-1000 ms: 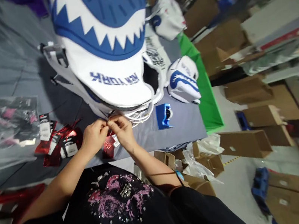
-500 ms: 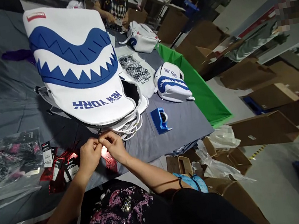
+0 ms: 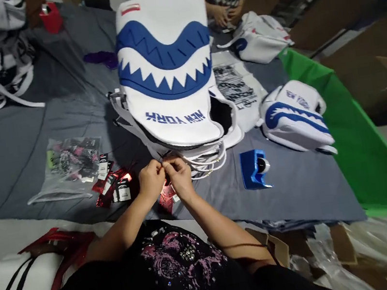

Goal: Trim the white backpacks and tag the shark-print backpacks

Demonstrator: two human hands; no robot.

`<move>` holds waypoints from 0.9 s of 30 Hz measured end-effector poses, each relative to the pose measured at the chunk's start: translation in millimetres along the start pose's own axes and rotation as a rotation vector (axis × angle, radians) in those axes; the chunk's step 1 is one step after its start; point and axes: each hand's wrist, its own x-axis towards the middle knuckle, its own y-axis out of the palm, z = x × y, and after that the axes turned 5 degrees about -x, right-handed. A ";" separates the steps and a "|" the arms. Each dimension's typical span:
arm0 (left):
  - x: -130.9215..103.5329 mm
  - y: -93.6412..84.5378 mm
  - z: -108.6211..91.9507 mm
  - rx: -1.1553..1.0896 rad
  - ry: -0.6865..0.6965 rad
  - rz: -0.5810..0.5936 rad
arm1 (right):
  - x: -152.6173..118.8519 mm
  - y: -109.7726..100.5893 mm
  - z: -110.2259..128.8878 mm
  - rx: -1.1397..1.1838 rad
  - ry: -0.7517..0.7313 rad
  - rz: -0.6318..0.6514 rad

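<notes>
A white backpack [image 3: 168, 75] with a blue shark-mouth design and "NEW YORK" lettering stands on the cloth-covered table, its white cords [image 3: 207, 162] bunched at the near edge. My left hand [image 3: 152, 180] and my right hand [image 3: 179, 172] meet just in front of it, fingertips pinched together by the strap. Beneath them hangs a shiny red hang tag [image 3: 166, 199]; its string, if between my fingers, is too small to make out. Left of my hands lies a pile of red and black hang tags [image 3: 111, 183].
A blue tape dispenser [image 3: 252, 170] is to the right, with a smaller white shark bag [image 3: 295, 114] behind it. A clear bag of tags [image 3: 73, 161] lies left. Green sheeting [image 3: 357, 134] borders the table's right side. Another person's hands [image 3: 226, 14] are at the far side.
My view has swung left, so everything sits further right and more of the table's left side shows. Both hands stay pinched together at the backpack's near edge.
</notes>
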 end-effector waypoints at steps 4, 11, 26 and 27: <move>-9.7 -2.1 -2.3 -0.083 0.016 0.064 | -1.9 -3.2 0.7 -0.025 0.038 0.008; -11.2 6.2 -6.8 -0.101 -0.124 -0.014 | -5.8 -7.9 -1.7 0.046 0.105 0.081; -21.2 -0.6 -24.2 -0.011 -0.102 0.093 | -9.4 -19.2 -8.5 0.128 0.108 0.098; -21.0 0.2 -25.5 0.003 -0.101 0.100 | -8.8 -20.7 -9.9 0.135 0.108 0.097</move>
